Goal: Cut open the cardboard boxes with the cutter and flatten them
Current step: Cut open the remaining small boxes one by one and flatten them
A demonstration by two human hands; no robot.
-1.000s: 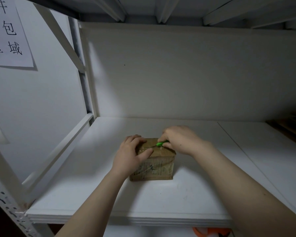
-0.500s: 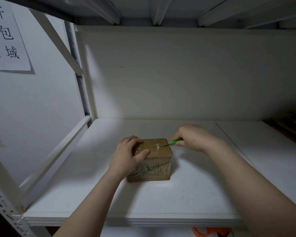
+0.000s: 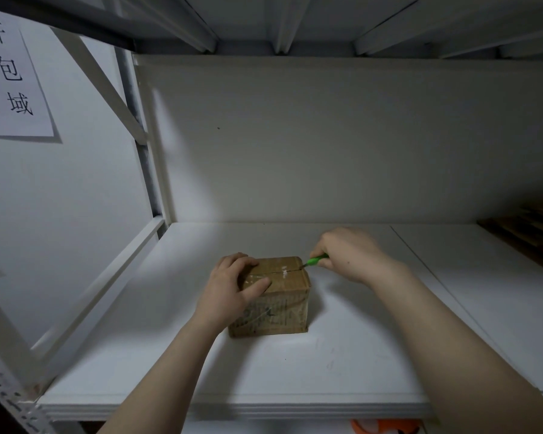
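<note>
The right grip (image 3: 348, 255) is curled tight round the green cutter (image 3: 317, 260), whose tip points left at the top right edge of the cardboard box (image 3: 273, 311). The blade seems to meet the end of the seam, though it is too small to be sure. A second ago this grip sat over the box top with the cutter partway along. It has since drawn out to the right, and a dark slit now runs across the taped top. The left grip (image 3: 232, 286) has kept its place, fingers bent over the top left corner and thumb pressed on the top. The box stands upright on the white shelf (image 3: 342, 355), near its middle. Flat brown cardboard (image 3: 530, 233) lies at the far right.
</note>
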